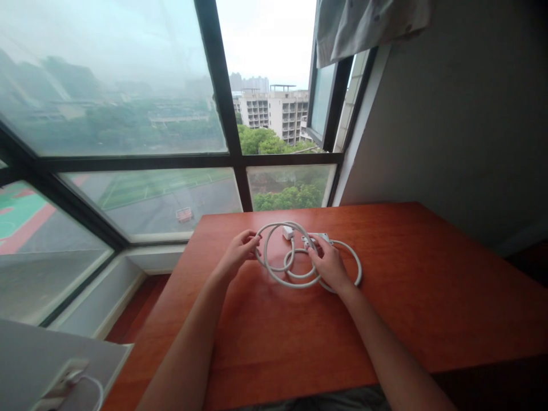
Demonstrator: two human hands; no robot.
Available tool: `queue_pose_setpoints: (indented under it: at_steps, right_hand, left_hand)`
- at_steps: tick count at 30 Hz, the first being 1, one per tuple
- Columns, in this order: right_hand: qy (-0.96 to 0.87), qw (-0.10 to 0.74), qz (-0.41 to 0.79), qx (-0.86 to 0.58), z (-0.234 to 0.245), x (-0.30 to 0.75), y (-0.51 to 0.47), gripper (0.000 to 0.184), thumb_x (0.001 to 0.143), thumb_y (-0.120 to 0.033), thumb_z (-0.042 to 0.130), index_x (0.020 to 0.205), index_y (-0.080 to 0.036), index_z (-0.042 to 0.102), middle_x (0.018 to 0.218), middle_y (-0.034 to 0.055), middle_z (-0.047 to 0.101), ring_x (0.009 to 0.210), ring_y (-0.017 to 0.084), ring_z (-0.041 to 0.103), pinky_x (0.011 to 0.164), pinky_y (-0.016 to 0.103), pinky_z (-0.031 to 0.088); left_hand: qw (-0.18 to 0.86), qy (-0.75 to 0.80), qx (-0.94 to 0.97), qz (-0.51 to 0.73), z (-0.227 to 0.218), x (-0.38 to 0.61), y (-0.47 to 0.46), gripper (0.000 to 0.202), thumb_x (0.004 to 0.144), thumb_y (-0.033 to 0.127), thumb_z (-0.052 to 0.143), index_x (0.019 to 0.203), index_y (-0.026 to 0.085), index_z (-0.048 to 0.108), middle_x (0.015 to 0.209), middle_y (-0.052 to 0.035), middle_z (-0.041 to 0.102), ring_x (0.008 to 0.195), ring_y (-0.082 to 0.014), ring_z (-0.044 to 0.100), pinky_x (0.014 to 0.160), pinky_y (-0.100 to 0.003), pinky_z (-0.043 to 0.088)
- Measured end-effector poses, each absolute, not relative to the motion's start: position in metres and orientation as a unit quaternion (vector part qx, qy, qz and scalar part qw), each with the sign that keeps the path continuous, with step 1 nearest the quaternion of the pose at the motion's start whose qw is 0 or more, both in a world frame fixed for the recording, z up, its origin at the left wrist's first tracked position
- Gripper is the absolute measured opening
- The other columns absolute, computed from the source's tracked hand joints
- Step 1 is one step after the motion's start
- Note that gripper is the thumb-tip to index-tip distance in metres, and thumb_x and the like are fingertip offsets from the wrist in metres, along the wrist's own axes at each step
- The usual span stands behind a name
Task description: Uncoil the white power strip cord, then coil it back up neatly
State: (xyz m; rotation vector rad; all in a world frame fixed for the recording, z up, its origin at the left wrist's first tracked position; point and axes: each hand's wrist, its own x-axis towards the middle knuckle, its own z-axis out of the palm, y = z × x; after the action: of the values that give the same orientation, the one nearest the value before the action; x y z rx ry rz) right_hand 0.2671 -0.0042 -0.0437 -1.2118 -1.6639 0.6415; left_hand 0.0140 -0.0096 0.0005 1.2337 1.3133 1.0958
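The cable [360, 267] is pinched in the left grip [240, 249] and right grip [329, 264]; it is partly looped, the rest apparently left ungathered on the bench [411, 279].

Red-brown table [428, 274] with pale cable [360, 268], white plug [287, 232] and, apparently, a socket block [326, 236].

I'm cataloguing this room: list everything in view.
cable: one, white, looped between hands
plug: one, white, between the hands
block: one, white, behind right hand
table: one, reddish, under cable
window frame: one, black, ahead
curtain: one, pale, upper right
right wall: one, grey, right
wall socket: one, white, lower left
floor: one, reddish, left
buildings: several, pale, outside
trees: several, green, outside
court: one, green-red, outside left
clothing: some, dark, bottom edge
forearms: two, bare, over table
left hand: one, bare, gripping cable
right hand: one, bare, gripping cable
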Motion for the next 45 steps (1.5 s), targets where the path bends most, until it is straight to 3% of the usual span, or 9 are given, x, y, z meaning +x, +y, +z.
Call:
queue_pose_setpoints:
  at_steps: [6,15,19,22,29,35,38,42,45]
  right_hand:
    - [-0.699,0.465,0.251,-0.482,-0.044,0.266,-0.004,0.037,0.086,-0.023,0.05,0.12,-0.02,0.062,0.11,0.0099,0.069,0.096,0.024,0.065,0.088,0.037,0.051]
    - [-0.722,0.449,0.224,-0.477,-0.05,0.266,-0.003,0.037,0.087,-0.022,0.048,0.121,-0.019,0.061,0.114,0.0108,0.068,0.101,0.024,0.064,0.092,0.04,0.049]
    - [-0.729,0.445,0.215,-0.473,-0.05,0.266,-0.002,0.036,0.086,-0.021,0.048,0.12,-0.019,0.062,0.112,0.0105,0.069,0.099,0.024,0.064,0.092,0.04,0.049]
    - [-0.728,0.445,0.216,-0.475,-0.051,0.268,-0.001,0.036,0.086,-0.02,0.048,0.119,-0.019,0.062,0.109,0.0102,0.07,0.099,0.024,0.064,0.092,0.04,0.049]
    - [-0.702,0.447,0.228,-0.505,-0.057,0.269,0.002,0.036,0.087,-0.022,0.046,0.118,-0.02,0.062,0.107,0.011,0.07,0.097,0.026,0.065,0.09,0.042,0.05]
    - [-0.662,0.472,0.268,-0.517,-0.054,0.27,0.002,0.032,0.087,-0.025,0.046,0.114,-0.022,0.063,0.105,0.0086,0.07,0.09,0.024,0.065,0.082,0.039,0.051]
    - [-0.65,0.486,0.279,-0.513,-0.054,0.27,0.002,0.031,0.087,-0.027,0.047,0.112,-0.022,0.063,0.105,0.0081,0.07,0.089,0.023,0.065,0.08,0.037,0.052]
    - [-0.646,0.491,0.292,-0.506,-0.054,0.269,0.002,0.031,0.087,-0.028,0.048,0.113,-0.022,0.063,0.104,0.0082,0.07,0.086,0.022,0.066,0.078,0.037,0.053]
    - [-0.642,0.491,0.311,-0.5,-0.053,0.268,0.002,0.031,0.087,-0.03,0.05,0.113,-0.021,0.063,0.104,0.0089,0.07,0.081,0.022,0.066,0.074,0.036,0.054]
  left_hand:
    - [0.319,0.586,0.558,0.493,0.001,0.008,-0.003,0.041,0.08,0.047,0.057,0.1,0.013,0.067,0.062,0.0009,0.055,0.054,-0.0105,0.05,0.049,-0.02,0.038]
    - [0.114,0.641,0.644,0.402,0.001,-0.005,-0.003,0.039,0.087,0.044,0.051,0.105,0.017,0.072,0.091,-0.0075,0.074,0.079,-0.0205,0.067,0.07,-0.026,0.047]
    - [0.077,0.657,0.646,0.382,0.009,-0.014,-0.006,0.038,0.083,0.046,0.054,0.101,0.017,0.072,0.084,-0.0065,0.073,0.073,-0.0189,0.065,0.067,-0.025,0.045]
    - [0.117,0.667,0.631,0.378,0.01,-0.024,-0.006,0.037,0.078,0.046,0.058,0.097,0.016,0.07,0.071,-0.0039,0.068,0.063,-0.0166,0.06,0.06,-0.024,0.042]
    - [0.438,0.667,0.525,0.297,0.009,-0.037,-0.015,0.033,0.07,0.045,0.064,0.075,0.014,0.059,0.06,-0.0014,0.059,0.053,-0.0146,0.057,0.049,-0.023,0.042]
    - [0.592,0.586,0.473,0.286,0.015,-0.035,-0.028,0.054,0.061,0.033,0.076,0.107,0.02,0.051,0.081,-0.0031,0.066,0.068,-0.0201,0.069,0.061,-0.03,0.053]
    - [0.572,0.597,0.485,0.285,0.011,-0.041,-0.026,0.051,0.06,0.032,0.076,0.105,0.02,0.053,0.078,-0.0022,0.066,0.067,-0.0185,0.068,0.055,-0.024,0.049]
    - [0.443,0.668,0.484,0.351,0.005,-0.044,-0.015,0.033,0.066,0.042,0.07,0.075,0.013,0.058,0.066,-0.0041,0.063,0.061,-0.0147,0.061,0.053,-0.022,0.046]
    - [0.358,0.669,0.485,0.435,0.0,-0.037,-0.006,0.032,0.072,0.046,0.063,0.07,0.015,0.055,0.056,-0.0007,0.057,0.051,-0.0128,0.055,0.049,-0.022,0.045]
